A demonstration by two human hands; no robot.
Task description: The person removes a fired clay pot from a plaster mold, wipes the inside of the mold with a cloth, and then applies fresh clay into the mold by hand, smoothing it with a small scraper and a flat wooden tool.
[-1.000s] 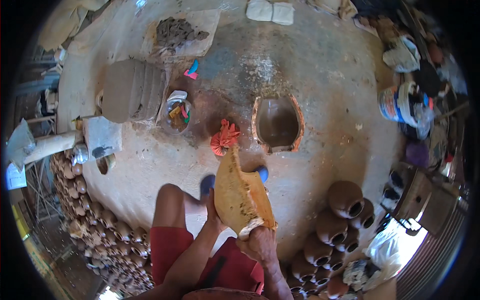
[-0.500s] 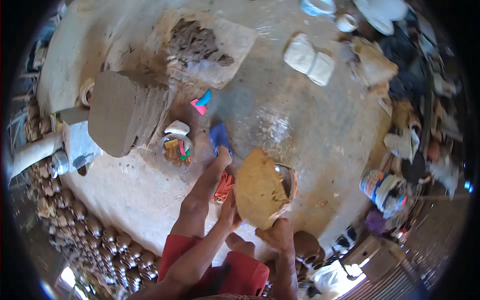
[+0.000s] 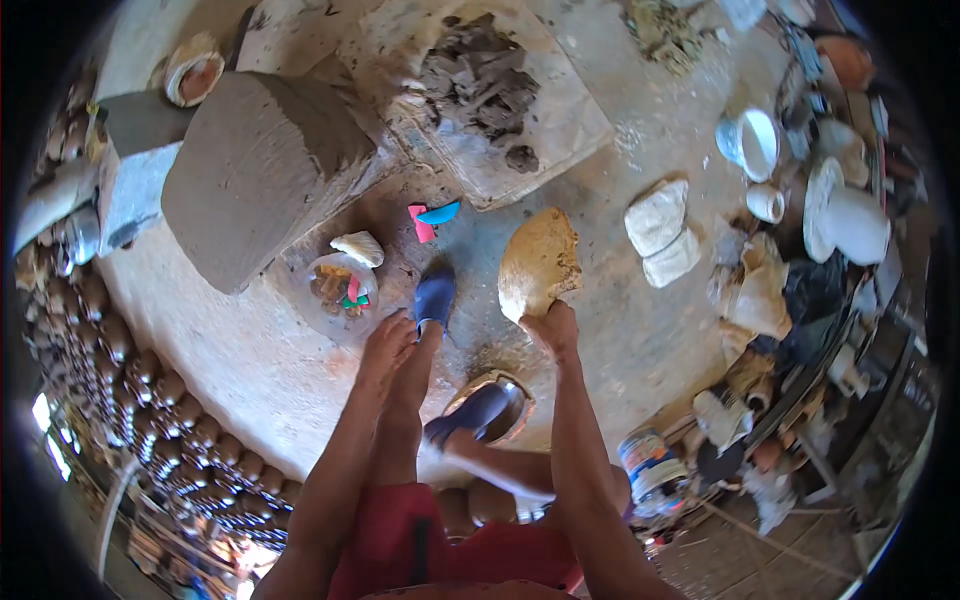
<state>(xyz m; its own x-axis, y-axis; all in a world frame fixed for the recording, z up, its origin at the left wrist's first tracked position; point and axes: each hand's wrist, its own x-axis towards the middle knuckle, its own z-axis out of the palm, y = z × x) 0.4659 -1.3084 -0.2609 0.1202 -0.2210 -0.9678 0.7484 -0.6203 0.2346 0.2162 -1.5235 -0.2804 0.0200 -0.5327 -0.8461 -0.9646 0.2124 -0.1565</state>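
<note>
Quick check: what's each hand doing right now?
Left hand: open, empty, fingers spread above the leg.
Right hand: closed on the lower edge of the tan clay slab.

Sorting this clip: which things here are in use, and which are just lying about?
In use:
right hand gripping a flat tan clay slab
left hand, holding nothing

Lying about:
big grey clay block
board of clay scraps
rows of small pots
white bucket
</note>
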